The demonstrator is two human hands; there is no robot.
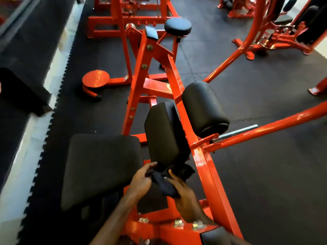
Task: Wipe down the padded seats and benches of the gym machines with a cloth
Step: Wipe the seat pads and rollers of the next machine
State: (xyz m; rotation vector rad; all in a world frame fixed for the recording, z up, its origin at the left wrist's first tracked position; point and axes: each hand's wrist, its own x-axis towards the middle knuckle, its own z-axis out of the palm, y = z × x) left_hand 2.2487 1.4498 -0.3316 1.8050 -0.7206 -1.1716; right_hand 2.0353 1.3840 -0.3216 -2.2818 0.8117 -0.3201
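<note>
Item: dark, crumpled cleaning cloth (168, 181), held between both your hands just below the lower edge of the upright black padded rest (163, 133).
Grip, left hand (141, 181): fingers curled on the cloth's near-left fold.
Grip, right hand (184, 193): fingers and thumb closed round the cloth's bulk.
Step in hand, by judgement: bunching or refolding the cloth between pads; no pad is being wiped.
Next move calls for: one hand freed, the cloth flattened, then drawn over the upright rest or the wide black padded seat (102, 167) to its left.
Also present: black cylindrical roller pad (203, 108), small round black padded stool seat (177, 25), red steel machine frame (207, 165), black rubber floor matting (265, 174).
Obstructions: the frame's red bars flank the rest closely; a bare steel peg (238, 133) juts beside the roller.
</note>
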